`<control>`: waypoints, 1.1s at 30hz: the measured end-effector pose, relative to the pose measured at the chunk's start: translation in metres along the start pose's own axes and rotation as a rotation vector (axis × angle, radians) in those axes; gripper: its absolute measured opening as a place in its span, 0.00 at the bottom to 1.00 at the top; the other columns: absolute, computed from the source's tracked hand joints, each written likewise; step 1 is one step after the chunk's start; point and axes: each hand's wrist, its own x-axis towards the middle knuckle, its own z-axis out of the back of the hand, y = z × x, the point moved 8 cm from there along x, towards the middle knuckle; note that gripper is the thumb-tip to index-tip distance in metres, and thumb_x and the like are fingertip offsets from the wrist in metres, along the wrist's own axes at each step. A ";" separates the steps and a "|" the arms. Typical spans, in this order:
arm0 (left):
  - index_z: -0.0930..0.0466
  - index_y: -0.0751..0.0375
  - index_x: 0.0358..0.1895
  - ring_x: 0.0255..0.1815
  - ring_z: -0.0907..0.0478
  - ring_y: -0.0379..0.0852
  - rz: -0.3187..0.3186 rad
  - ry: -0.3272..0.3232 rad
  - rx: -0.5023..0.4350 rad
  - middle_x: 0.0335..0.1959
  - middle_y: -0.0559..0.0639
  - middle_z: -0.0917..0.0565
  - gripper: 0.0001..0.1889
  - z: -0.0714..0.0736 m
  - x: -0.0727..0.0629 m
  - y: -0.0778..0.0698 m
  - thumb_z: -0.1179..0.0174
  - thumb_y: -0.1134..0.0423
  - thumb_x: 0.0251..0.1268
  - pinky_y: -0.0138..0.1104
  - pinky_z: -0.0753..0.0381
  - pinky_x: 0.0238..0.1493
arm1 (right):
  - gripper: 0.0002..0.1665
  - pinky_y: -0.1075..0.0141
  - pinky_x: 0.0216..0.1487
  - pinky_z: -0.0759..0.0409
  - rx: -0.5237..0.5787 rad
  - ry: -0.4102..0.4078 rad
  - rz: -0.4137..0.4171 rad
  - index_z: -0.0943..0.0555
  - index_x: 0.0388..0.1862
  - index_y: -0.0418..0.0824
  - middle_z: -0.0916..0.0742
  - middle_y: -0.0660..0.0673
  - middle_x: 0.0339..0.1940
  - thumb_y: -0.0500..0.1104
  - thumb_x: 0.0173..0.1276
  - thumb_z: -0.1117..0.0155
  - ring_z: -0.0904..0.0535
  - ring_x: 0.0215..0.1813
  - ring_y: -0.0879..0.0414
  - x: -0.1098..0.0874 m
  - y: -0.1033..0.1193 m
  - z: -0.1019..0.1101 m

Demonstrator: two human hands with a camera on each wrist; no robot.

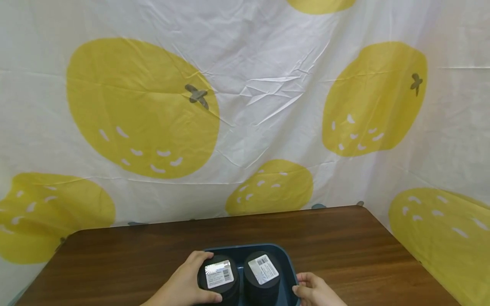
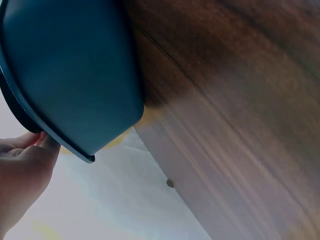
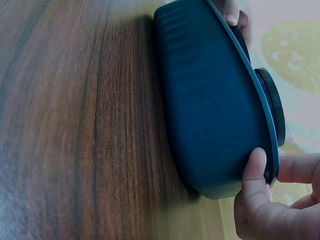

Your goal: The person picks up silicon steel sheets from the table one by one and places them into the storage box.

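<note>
A dark blue plastic bin (image 1: 246,246) sits on the table at the bottom of the head view, with two black round containers inside. Both have white printed labels on top. My left hand (image 1: 185,280) spans the left container (image 1: 218,274), gripping it between thumb and fingers. The right container (image 1: 263,269) stands beside it, untouched. At the bin's right side, my right hand (image 1: 315,290) pinches the rim. In the right wrist view the thumb and fingers (image 3: 256,162) straddle that rim, and a black lid (image 3: 274,107) rises above it. The bin's lower inside is hidden.
The brown wooden table (image 1: 153,246) extends behind and to both sides of the bin. A white cloth (image 1: 260,85) printed with large yellow fruit hangs along the table's back and right edges.
</note>
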 end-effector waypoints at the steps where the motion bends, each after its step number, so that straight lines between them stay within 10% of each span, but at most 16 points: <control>1: 0.32 0.68 0.58 0.49 0.29 0.53 -0.001 0.001 0.000 0.55 0.59 0.30 0.47 0.000 0.000 0.000 0.23 0.47 0.31 0.49 0.25 0.47 | 0.24 0.68 0.34 0.21 -0.004 0.000 0.002 0.40 0.51 0.18 0.25 0.42 0.35 0.35 0.64 0.47 0.23 0.32 0.57 0.000 0.000 0.000; 21: 0.34 0.70 0.60 0.50 0.29 0.53 -0.040 -0.007 -0.014 0.56 0.59 0.31 0.47 -0.005 -0.001 -0.003 0.25 0.47 0.36 0.49 0.24 0.47 | 0.24 0.70 0.31 0.24 -0.077 -0.040 0.033 0.39 0.50 0.17 0.24 0.44 0.34 0.35 0.63 0.47 0.26 0.30 0.57 -0.002 0.003 0.002; 33: 0.43 0.75 0.65 0.61 0.36 0.67 0.000 0.023 -0.010 0.62 0.70 0.36 0.52 -0.009 -0.010 0.000 0.29 0.44 0.43 0.60 0.31 0.54 | 0.20 0.66 0.33 0.23 -0.430 -0.166 0.143 0.30 0.46 0.22 0.24 0.47 0.32 0.39 0.64 0.41 0.26 0.35 0.55 -0.001 0.008 0.013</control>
